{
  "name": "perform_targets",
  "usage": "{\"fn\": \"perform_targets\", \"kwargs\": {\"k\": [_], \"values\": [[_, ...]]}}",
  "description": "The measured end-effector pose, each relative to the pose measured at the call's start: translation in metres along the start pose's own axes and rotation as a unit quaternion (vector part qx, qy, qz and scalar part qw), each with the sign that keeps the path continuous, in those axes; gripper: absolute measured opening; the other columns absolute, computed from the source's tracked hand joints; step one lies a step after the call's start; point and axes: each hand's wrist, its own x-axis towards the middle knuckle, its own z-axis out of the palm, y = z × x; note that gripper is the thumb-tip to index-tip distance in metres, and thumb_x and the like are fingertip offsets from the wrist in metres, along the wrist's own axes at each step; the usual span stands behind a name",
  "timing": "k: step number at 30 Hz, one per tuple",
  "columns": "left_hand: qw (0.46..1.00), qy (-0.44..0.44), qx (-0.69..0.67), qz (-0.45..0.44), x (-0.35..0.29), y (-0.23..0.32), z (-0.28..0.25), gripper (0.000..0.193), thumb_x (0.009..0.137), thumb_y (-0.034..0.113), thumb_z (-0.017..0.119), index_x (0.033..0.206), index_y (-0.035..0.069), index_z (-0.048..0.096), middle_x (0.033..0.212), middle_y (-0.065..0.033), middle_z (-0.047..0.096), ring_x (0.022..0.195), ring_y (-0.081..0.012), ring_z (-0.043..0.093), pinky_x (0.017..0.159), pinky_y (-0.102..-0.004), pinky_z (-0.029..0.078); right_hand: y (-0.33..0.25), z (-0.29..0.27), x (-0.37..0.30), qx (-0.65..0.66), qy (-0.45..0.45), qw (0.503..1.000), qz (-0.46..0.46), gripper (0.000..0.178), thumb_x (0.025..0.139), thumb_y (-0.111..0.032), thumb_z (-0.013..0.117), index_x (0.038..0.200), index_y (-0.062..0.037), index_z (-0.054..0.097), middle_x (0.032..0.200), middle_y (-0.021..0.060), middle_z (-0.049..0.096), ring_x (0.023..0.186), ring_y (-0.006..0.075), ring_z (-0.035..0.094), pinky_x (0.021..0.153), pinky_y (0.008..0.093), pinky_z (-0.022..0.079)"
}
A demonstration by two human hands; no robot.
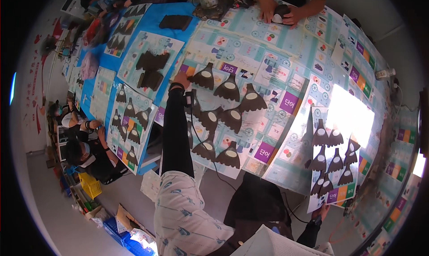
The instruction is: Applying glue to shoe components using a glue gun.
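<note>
My left hand [180, 80] is at the left edge of a printed sheet [210, 97] on the table, beside a dark brown flared piece [203, 78] with a pale oval patch. Its fingers are curled, but what they grip is too small to make out. Several more such pieces lie spread over that sheet. Low on the right, my right hand [321, 211] is closed on the bottom edge of a second sheet [316, 201], which bears several of the same dark pieces [335, 160]. That sheet reaches past the table's near edge.
Across the table a person's hands [281, 15] work on a dark piece. Left, a blue-covered table [154, 14] holds a sheet of stacked dark pieces [152, 70] and another sheet of flared ones [129, 126]. A thin black cable [210, 160] crosses my sheet. People sit at far left.
</note>
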Motion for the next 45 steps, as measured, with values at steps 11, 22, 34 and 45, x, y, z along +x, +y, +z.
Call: {"fn": "perform_targets", "kwargs": {"k": [11,22,34,45], "values": [[0.844,0.253,-0.456,-0.128,0.047,-0.078,-0.015,0.035,0.076,0.034,0.071,0.094,0.005,0.07,0.078,-0.0136,0.07,0.086,-0.0347,0.068,0.08,-0.0456,0.053,0.001,-0.009,-0.008,-0.008,0.006,1.0,0.0,0.036,0.097,-0.006,0.048,0.132,-0.0128,0.043,0.126,0.0078,0.056,0.117,0.0244,0.054,0.101,0.0425,0.044],[0.798,0.094,-0.591,-0.07,-0.06,-0.054,-0.027,0.042,0.086,0.027,0.065,0.122,0.008,0.056,0.107,-0.006,0.064,0.098,-0.0181,0.062,0.084,-0.0362,0.045,-0.002,0.017,-0.013,0.047,-0.103,0.994,-0.009,0.041,0.094,-0.001,0.046,0.135,-0.0061,0.042,0.126,0.0139,0.058,0.113,0.029,0.059,0.099,0.045,0.046],[0.817,-0.478,-0.316,0.071,-0.452,0.308,0.182,0.049,0.092,0.032,0.063,0.123,-0.002,0.046,0.104,-0.0137,0.064,0.084,-0.019,0.066,0.069,-0.031,0.053,-0.02,0.055,-0.018,-0.276,-0.093,0.908,0.301,0.019,0.093,-0.017,0.059,0.106,-0.0033,0.061,0.095,0.009,0.069,0.09,0.0233,0.068,0.075,0.0343,0.057],[0.899,-0.286,-0.302,-0.137,-0.555,0.373,0.263,0.043,0.078,0.02,0.074,0.106,-0.005,0.051,0.086,-0.0192,0.067,0.069,-0.0274,0.07,0.055,-0.0386,0.055,-0.108,-0.005,0.145,-0.649,0.036,0.741,-0.167,0.031,0.08,-0.02,0.07,0.098,0.0012,0.056,0.096,0.0208,0.06,0.096,0.0393,0.059,0.082,0.048,0.048]]}}
